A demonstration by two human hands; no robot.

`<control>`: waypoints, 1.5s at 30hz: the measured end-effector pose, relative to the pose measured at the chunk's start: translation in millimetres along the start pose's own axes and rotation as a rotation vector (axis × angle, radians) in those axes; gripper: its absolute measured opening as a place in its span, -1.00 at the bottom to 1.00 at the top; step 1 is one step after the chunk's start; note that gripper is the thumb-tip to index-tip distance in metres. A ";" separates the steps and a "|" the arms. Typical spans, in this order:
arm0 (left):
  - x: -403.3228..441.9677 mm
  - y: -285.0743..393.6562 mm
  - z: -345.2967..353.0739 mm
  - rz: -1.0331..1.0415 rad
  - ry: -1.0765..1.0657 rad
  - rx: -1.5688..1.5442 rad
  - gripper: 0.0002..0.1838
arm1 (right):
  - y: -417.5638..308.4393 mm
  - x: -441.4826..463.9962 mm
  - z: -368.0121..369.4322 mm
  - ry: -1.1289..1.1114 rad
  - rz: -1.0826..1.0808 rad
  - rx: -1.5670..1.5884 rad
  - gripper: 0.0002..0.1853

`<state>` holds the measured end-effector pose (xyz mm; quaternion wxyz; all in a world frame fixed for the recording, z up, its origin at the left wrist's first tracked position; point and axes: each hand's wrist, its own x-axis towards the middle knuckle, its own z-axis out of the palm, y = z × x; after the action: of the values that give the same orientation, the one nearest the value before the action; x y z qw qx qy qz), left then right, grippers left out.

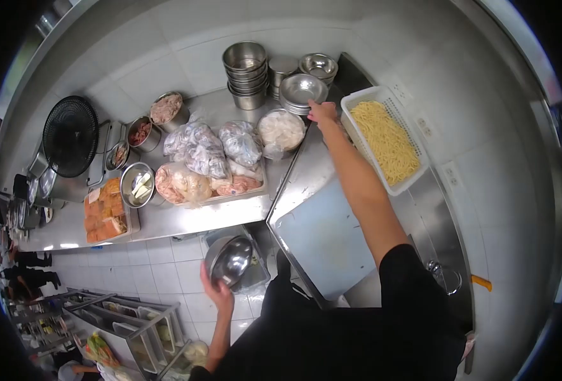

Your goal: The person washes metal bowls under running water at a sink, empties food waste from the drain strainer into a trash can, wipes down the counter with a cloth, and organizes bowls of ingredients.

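My left hand [215, 287] grips the side of a shiny steel bowl [235, 260], held tilted in front of the counter's edge over the floor. My right arm stretches away from me, and my right hand [322, 113] is at the rim of the top metal bowl [303, 89] in a stack of shallow bowls. The fingers are bent onto that rim; their tips are partly hidden. Close to this hand, on its right, stands a white basket [355, 136] of yellow noodles [385, 143]. Left of the stack sits a container of pale, bagged food [281, 130].
Stacked steel pots [245, 76] stand against the wall. Bagged meat [192, 181], a bowl with pale sticks [137, 185] and a tray of orange blocks [106, 213] line the left counter. A cutting board [325, 238] lies before me. Other people [30, 276] stand far left.
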<state>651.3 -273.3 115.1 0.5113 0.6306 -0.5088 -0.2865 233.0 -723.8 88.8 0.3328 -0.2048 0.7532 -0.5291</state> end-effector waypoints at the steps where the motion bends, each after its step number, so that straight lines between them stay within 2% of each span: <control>1: -5.5 -1.7 -15.8 -0.066 0.037 0.009 -0.24 | 6.9 17.6 7.1 -0.028 0.045 0.022 -0.49; 3: -19.0 -11.1 -43.3 -0.073 0.104 0.129 -0.27 | 3.8 28.7 15.4 -0.083 0.134 0.073 -0.43; 4: -25.5 -16.3 -51.9 -0.082 0.140 0.165 -0.28 | -1.2 19.1 17.8 0.024 0.133 0.150 -0.44; 6: -36.4 -27.7 -67.8 -0.096 0.199 0.240 -0.30 | -11.4 4.9 21.4 0.084 0.042 0.207 -0.46; 7: -40.8 -38.5 -74.3 -0.136 0.220 0.227 -0.31 | -14.6 0.5 22.5 0.116 -0.003 0.236 -0.46; 10: -58.8 -78.3 -77.3 -0.284 0.345 0.273 -0.36 | -20.2 -0.5 25.8 0.113 0.064 0.479 -0.55; 13: -49.0 -83.8 -65.3 -0.381 0.393 0.034 -0.39 | -12.0 -0.7 17.1 -0.121 0.020 0.661 -0.66; 16: -40.4 -80.2 -57.6 -0.405 0.318 -0.019 -0.41 | -36.2 -34.4 -2.8 -0.188 -0.051 0.807 -0.73; 20: -35.6 -106.7 -54.0 -0.475 0.242 -0.150 -0.35 | -51.9 -91.3 -75.1 -0.289 -0.082 0.886 -0.80; 22: -31.9 -113.3 -43.1 -0.474 0.259 -0.278 -0.40 | -49.1 -135.8 -135.5 -0.357 -0.126 0.934 -0.80; 24: -24.4 -96.0 -29.2 -0.518 0.253 -0.390 -0.40 | -50.2 -196.7 -196.5 -0.233 -0.081 0.951 -0.78; 26: -10.8 -53.9 -10.0 -0.606 0.218 -0.481 -0.36 | 7.5 -217.3 -261.6 -0.111 -0.075 0.946 -0.74; 28: -4.0 -67.5 -1.4 -0.592 0.101 -0.475 -0.36 | 21.7 -278.2 -318.2 -0.004 -0.048 0.904 -0.78; 29: -2.9 -74.5 1.6 -0.590 0.043 -0.470 -0.37 | 56.3 -294.4 -351.2 0.049 -0.027 0.891 -0.71; 30: 0.9 -75.9 6.5 -0.551 -0.023 -0.406 -0.37 | 95.9 -307.1 -382.6 0.101 -0.007 0.878 -0.63; 32: 13.8 -72.8 21.6 -0.465 -0.154 -0.286 -0.36 | 157.7 -345.6 -426.6 0.299 0.059 0.929 -0.69; 34: 22.8 -39.4 44.2 -0.425 -0.187 -0.214 -0.36 | 293.6 -362.5 -498.3 0.084 0.074 1.218 -0.81; 36: 31.1 -20.5 64.5 -0.349 -0.254 -0.196 -0.36 | 310.8 -384.9 -508.8 0.276 0.228 1.590 -0.97; 37: 35.7 -16.0 73.3 -0.293 -0.304 -0.214 -0.35 | 317.6 -391.3 -511.6 0.373 0.307 1.774 -0.93; 38: 40.2 -11.4 81.2 -0.235 -0.354 -0.232 -0.35 | 323.3 -396.8 -508.5 0.261 0.229 1.919 -0.91; 40: 47.7 31.0 90.6 0.013 -0.463 -0.152 -0.32 | 333.1 -404.3 -496.4 0.012 0.055 2.187 -0.88; 42: 48.0 53.5 94.3 0.265 -0.530 -0.074 -0.25 | 340.3 -401.7 -488.3 -0.107 0.047 2.376 -0.88; 43: 53.0 51.7 91.6 0.545 -0.541 0.044 -0.22 | 341.5 -395.1 -484.3 -0.178 0.046 2.467 -0.88; 45: 60.3 40.4 81.2 0.734 -0.661 0.085 -0.25 | 345.5 -386.4 -477.4 -0.120 0.064 2.410 -0.88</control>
<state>584.7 -356.7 137.0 0.3637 0.3056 -0.8434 -0.2512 173.7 -30.0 -19.3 0.3578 0.2315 -0.2358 -0.8734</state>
